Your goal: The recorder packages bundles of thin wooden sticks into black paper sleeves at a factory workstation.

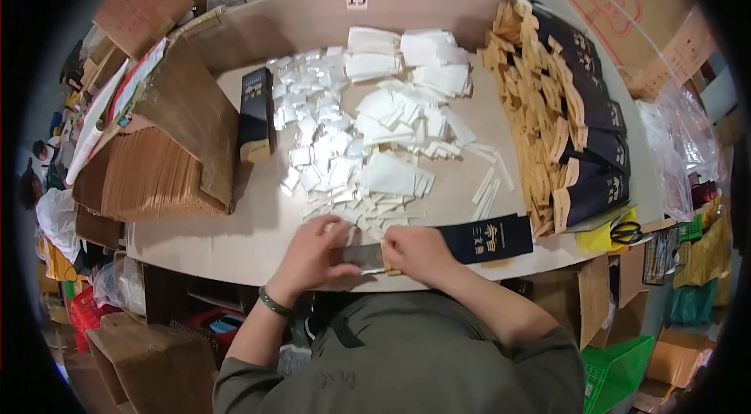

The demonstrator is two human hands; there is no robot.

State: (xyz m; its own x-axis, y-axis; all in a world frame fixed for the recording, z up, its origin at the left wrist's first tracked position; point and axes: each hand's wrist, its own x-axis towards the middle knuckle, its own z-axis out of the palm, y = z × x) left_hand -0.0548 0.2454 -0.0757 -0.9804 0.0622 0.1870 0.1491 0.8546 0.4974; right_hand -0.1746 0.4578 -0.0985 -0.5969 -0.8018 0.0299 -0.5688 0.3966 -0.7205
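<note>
The left hand (313, 253) presses a shiny silvery packet (364, 257) at the worktop's (235, 246) near edge, fingers curled over it. The right hand (418, 251) hides the open end of a flat dark box (485, 239), closed around it; the packet's far end is covered.

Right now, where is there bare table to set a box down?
Bare table lies left of the left hand, below the cardboard stack. A smaller patch sits between the white packets and the box row. The middle is crowded.
</note>
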